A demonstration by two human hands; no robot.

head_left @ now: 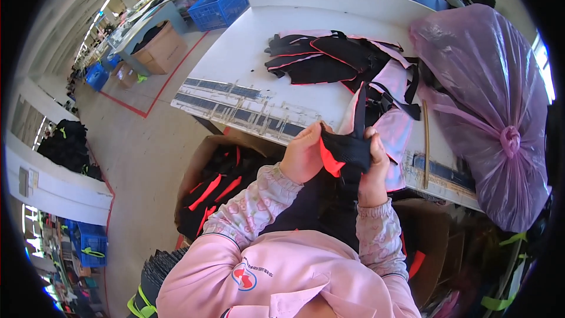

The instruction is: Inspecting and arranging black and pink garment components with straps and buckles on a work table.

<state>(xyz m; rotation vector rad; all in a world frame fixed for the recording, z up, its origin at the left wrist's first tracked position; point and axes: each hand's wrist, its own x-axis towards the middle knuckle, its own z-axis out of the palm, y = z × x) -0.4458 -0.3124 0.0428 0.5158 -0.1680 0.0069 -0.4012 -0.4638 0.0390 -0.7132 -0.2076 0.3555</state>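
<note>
Over the table's front edge, both my hands hold a black fabric piece with a bright red-orange side (348,148). My left hand (303,152) pinches its left edge, where the red-orange face shows. On the right, my right hand (375,168) grips the black part, with the thumb up. A black strap rises from the piece toward the table. Just beyond lies a loose pile of black fabric pieces (329,62) with red edging, pale pink-white panels and black straps. Some of the pile is hidden behind the held piece.
The white table (259,35) has a worn front edge. A wooden stick (425,141) lies at its right, beside a tied purple plastic bag (488,106). Below the table, a cardboard box (194,171) holds black and red pieces. A blue crate (219,7) stands beyond the far-left corner.
</note>
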